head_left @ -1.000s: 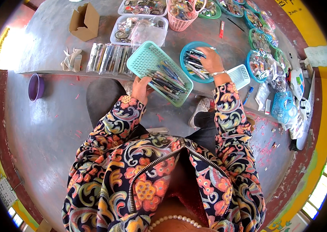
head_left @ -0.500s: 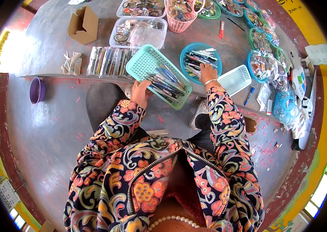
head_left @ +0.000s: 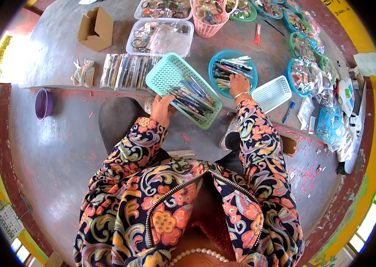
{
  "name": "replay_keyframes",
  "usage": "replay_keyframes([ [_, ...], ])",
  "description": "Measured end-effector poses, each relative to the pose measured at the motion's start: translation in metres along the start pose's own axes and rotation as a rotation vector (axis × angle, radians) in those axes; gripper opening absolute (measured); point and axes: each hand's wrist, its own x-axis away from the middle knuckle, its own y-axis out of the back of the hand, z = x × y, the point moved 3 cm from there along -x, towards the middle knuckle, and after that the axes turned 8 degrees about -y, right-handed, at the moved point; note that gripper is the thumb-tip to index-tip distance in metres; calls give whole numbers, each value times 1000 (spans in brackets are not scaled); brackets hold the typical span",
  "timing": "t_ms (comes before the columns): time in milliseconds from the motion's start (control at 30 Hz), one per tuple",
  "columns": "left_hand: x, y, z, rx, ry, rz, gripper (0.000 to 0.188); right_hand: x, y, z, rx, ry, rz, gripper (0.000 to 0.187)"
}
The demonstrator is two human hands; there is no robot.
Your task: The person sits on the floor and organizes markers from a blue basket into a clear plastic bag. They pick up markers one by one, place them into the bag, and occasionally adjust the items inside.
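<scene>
Grey, red-smudged tabletop [head_left: 237, 41] across upper frame. Mint-green rectangular perforated plastic basket [head_left: 168, 73] at ctr, set diagonally. Round blue plastic bowl [head_left: 253, 76] upper ctr-right. L hand [head_left: 161, 108] clasping basket's near-left rim. R hand [head_left: 240, 84] dipped into bowl's near side; can't tell if pinching anything. Slim multicoloured pens [head_left: 192, 95] in basket's lower-right half, more heaped in bowl. Prob. mid-pick thru bowl's pens; calls next for firm pinch w/ basket steady.

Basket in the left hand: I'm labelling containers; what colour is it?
The basket is pale mint green, clearest in the head view.
</scene>
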Motion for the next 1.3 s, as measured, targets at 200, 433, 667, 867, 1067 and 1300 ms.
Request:
replay_keyframes([
  [200, 4, -3, -5, 9, -7, 1, 34, -1, -4, -2, -5, 68, -21, 16],
  [433, 0, 1, -1, 18, -18, 14, 34, -9, -2, -10, -7, -33, -2, 16],
  [667, -2, 2, 1, 33, -17, 39, 33, -28, 68, -21, -618, -263, -42, 36],
  [867, -3, -1, 0, 12, 11, 76, 33, 10, 156, 33, -1416, -214, 476, 31],
  [1067, -1, -1, 0, 29, 26, 108, 34, 47, 151, 99, -775, 77, 109, 29],
  [1300, -1, 0, 0, 67, 25, 101, 31, 74, 154, 113, -415, 117, 134, 37],
])
